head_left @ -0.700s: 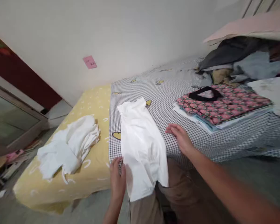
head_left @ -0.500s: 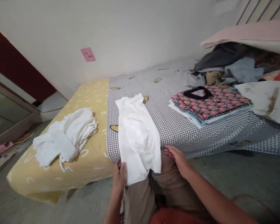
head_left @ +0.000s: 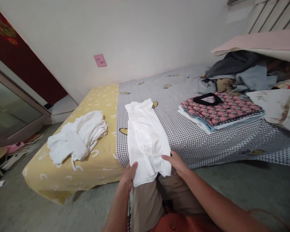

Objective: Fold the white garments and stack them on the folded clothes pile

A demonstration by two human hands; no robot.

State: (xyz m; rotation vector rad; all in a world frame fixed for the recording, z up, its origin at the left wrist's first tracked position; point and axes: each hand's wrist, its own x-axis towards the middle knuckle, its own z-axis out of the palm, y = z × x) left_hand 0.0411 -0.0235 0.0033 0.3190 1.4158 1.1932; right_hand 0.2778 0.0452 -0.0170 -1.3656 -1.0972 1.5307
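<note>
A white shirt [head_left: 147,138], folded long and narrow with its sleeves turned in, lies on the checked bedspread. Its lower end hangs over the bed's edge onto my knees. My left hand [head_left: 129,175] grips the left edge near the bottom, thumb on top and fingers hidden beneath. On the opposite edge, my right hand [head_left: 175,162] holds the cloth the same way, its thumb lying over the fabric. To the left, a second white garment [head_left: 78,137] lies crumpled with a thin tie dangling from it.
The crumpled garment rests on a yellow sheet [head_left: 103,106] beside the checked bedspread [head_left: 183,141]. At right sits a stack of folded clothes [head_left: 222,109], topped by a pink floral piece. Behind it are heaped dark and grey clothes [head_left: 246,71] and a stained white cloth [head_left: 277,104].
My right hand has moved from beside the shirt onto its right edge and taken hold. My left hand has closed on the left edge. The view has shifted slightly.
</note>
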